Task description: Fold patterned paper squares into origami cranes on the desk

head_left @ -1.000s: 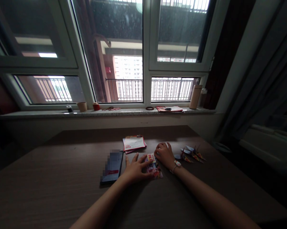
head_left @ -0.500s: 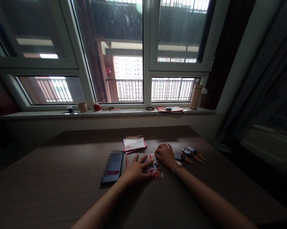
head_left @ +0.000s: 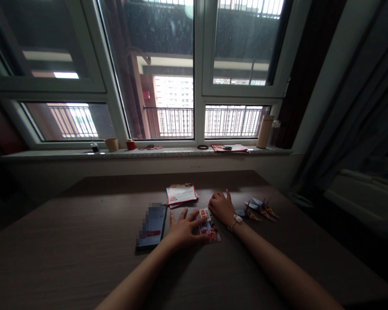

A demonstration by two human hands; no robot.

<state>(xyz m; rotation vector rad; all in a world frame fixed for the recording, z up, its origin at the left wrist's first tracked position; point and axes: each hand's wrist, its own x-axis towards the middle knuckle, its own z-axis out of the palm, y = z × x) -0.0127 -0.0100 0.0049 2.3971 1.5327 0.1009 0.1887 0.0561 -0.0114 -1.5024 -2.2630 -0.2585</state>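
My left hand [head_left: 185, 230] lies flat with fingers spread, holding down a colourful printed piece of paper [head_left: 215, 234] on the table. Large red figures show on a pale part at the paper's far end. My right hand [head_left: 222, 209], with a bracelet at the wrist, is closed at the paper's far right edge. Its fingers are curled together and the outer one sticks up; the fingertips are partly hidden. Left of my left hand lies a phone [head_left: 152, 228]. Several folded paper pieces [head_left: 261, 210] with pointed ends sit to the right of my right hand.
A stack of printed sheets [head_left: 181, 194] lies beyond my left hand on the brown table [head_left: 67, 241]. Along the windowsill [head_left: 181, 152] stand a paper cup [head_left: 111, 145], a small red container [head_left: 131, 144], scissors [head_left: 227, 148] on papers and a tall beige bottle [head_left: 265, 131].
My right hand has shifted slightly left along the paper's edge, and its outer finger now points up more. My left hand and the paper have stayed in place.
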